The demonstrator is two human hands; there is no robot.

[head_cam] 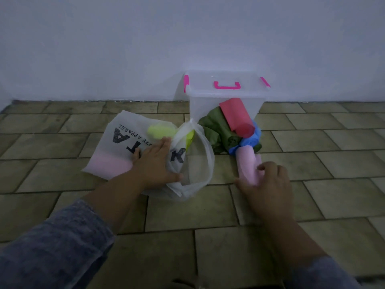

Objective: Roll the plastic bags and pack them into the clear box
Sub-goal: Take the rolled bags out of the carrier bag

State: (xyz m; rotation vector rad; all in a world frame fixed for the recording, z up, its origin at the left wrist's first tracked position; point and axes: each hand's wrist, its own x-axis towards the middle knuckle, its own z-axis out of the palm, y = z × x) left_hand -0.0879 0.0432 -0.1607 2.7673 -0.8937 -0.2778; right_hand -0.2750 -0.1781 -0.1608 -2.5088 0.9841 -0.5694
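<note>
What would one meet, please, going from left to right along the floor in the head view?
White printed bag, left hand, clear thin bag, pink roll, right hand.

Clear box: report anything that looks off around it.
The clear box has its lid on and looks empty. The red roll leans against its front, atop a crumpled green bag and a blue bag on the floor, outside it.

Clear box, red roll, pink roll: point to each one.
clear box (pixel 205 107): head view, bare front wall.
red roll (pixel 235 115): head view, middle of its side.
pink roll (pixel 247 165): head view, middle of its side.
</note>
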